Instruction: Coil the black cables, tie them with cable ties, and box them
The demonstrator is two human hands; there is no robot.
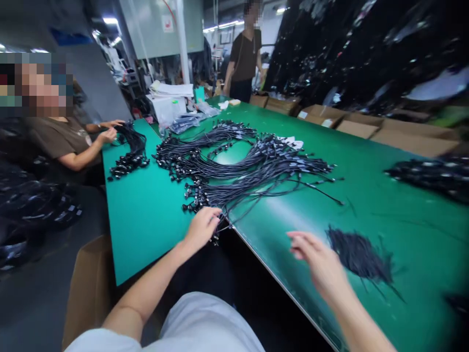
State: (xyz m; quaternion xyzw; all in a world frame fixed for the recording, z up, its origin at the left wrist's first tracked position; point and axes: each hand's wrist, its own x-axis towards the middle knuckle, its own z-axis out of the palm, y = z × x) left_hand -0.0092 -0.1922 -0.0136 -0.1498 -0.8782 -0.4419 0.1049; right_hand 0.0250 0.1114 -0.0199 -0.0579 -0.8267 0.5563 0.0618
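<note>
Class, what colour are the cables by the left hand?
The cables are black, seen in the head view.

Between the left hand point(203, 227) and the right hand point(313, 252) the bench point(269, 234) lies open for a low pass. Ahead, black cables point(242, 188) bar the way — as does the pile of thin black strands point(359, 255) beside the right hand; above both, room is free.

Cables point(238, 191): smooth plastic, slight sheen. Tabletop point(271, 217): smooth, glossy. Boxes point(410, 136): matt cardboard. Bags point(183, 123): shiny plastic.
</note>
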